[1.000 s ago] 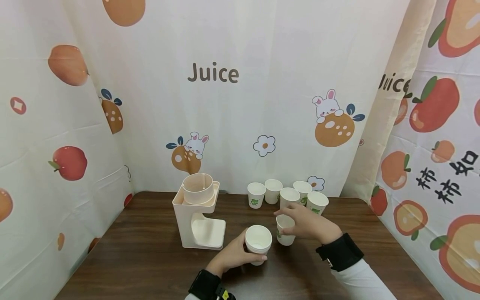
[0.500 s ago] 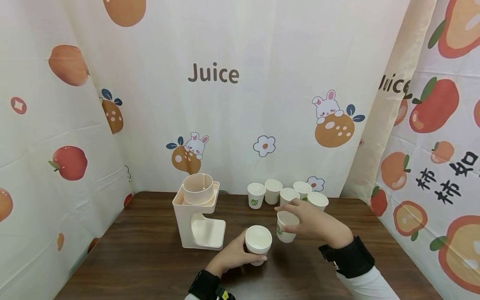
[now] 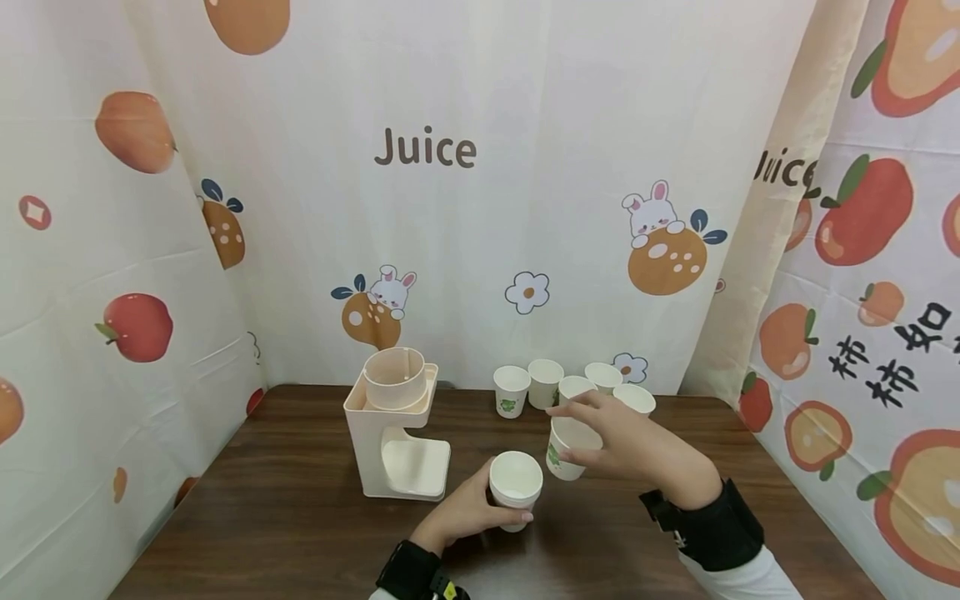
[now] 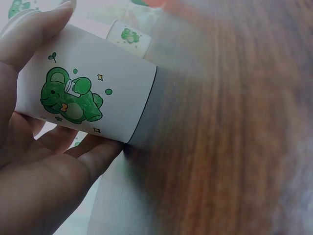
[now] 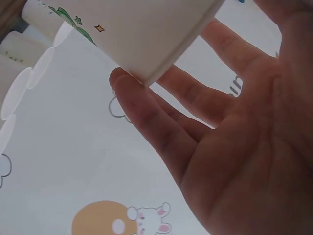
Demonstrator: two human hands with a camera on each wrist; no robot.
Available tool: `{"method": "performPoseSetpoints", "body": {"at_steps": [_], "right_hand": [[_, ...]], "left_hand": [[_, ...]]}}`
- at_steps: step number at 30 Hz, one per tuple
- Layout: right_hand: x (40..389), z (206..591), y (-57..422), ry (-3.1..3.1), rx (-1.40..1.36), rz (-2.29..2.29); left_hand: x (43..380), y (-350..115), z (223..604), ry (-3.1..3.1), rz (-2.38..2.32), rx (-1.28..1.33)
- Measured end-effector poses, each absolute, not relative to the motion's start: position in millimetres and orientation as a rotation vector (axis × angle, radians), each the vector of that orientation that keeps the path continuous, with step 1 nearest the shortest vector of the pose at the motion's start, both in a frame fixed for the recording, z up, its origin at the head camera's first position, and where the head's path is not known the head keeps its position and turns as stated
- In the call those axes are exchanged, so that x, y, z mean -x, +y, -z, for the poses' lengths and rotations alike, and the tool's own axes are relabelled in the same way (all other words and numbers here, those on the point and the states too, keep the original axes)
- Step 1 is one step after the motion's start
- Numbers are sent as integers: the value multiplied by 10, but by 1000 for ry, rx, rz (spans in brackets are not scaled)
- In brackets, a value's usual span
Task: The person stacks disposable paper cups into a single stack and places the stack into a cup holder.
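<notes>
One paper-cup stack (image 3: 515,479) was gripped by the curled left hand (image 3: 469,505). The half-curled right hand (image 3: 624,437) held a green-printed paper cup (image 3: 564,452).

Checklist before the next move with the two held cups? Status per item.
1. Left hand grip: ok, thumb and fingers round the left-hand cup.
2. Right hand grip: ok, thumb and fingers on the right-hand cup.
3. Left-hand cup's mouth uncovered: ok, nothing over it.
4. Cups aligned, if nesting is next: not ok, the right-hand cup is off to the right and farther back.
5. Single cup in left hand: cannot tell, a line below its rim hints at nesting.
6. Rear cups upright: ok, all five look it, some partly hidden.
</notes>
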State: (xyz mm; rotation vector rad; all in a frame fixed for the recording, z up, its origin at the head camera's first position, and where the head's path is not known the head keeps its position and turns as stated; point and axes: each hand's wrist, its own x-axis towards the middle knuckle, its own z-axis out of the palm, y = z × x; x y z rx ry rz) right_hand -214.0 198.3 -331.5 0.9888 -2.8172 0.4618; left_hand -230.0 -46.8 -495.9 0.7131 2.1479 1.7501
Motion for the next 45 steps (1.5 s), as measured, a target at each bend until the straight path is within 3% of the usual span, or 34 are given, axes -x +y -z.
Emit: {"method": "performPoseSetpoints", "body": {"at_steps": [16, 45], "right_hand": [[2034, 3211, 1732, -2724, -1089, -459], [2045, 3408, 1455, -2742, -1222, -482]], "left_hand": [[2289, -475, 4929, 2152, -1725, -713], [2297, -497, 4932, 2103, -1737, -720]]}}
